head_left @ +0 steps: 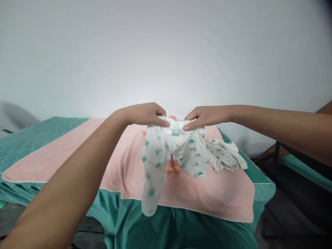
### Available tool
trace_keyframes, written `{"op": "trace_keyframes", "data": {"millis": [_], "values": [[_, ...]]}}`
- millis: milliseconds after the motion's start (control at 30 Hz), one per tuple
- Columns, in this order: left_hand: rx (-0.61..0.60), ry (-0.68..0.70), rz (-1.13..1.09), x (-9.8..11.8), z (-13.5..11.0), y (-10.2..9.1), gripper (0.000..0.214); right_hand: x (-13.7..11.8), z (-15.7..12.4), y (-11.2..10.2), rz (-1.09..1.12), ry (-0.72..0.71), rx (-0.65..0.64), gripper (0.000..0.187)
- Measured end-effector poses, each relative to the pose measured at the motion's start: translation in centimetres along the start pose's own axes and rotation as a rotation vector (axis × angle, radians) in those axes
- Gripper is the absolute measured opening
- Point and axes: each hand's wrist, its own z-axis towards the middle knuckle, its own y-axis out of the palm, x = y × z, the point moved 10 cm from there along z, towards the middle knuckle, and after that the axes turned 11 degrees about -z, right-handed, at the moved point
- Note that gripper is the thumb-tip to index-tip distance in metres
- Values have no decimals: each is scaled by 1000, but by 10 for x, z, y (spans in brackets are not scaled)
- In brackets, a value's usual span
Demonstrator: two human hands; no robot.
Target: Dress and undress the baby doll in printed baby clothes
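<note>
**Bare forearms stretch out, sleepsuit pinched at its top**

Nearest the camera, the left forearm (64, 186) runs up from the lower left to the left hand (145, 114). That hand's fingers are pressed together and curled, pinching the top edge of a white sleepsuit (178, 148) with teal prints. The right hand (204, 117) pinches the same edge just beside it, thumb below and fingers above.

The sleepsuit hangs in the air over the middle of the bed (135, 221). One of its legs dangles to the near edge of the pink blanket (77, 152) spread on the teal sheet. Small doll feet (173, 169) show between the sleepsuit's legs. A second pale garment (225, 155) lies crumpled on the blanket near the bed's right edge.
</note>
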Motion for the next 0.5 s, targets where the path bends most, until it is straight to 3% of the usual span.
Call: {"op": "trace_keyframes", "data": {"millis": [100,233,400,500], "values": [[210,93,-56,19,-8,-22,23,-13,-3,-9,285,-66,49,32],[352,162,-186,24,-12,-23,18,-6,6,-5,615,-87,110,36],[324,215,-294,26,-6,-7,15,0,15,12,653,-51,62,34],[271,203,-271,17,-6,-2,14,-4,6,1,547,-90,66,28]]}}
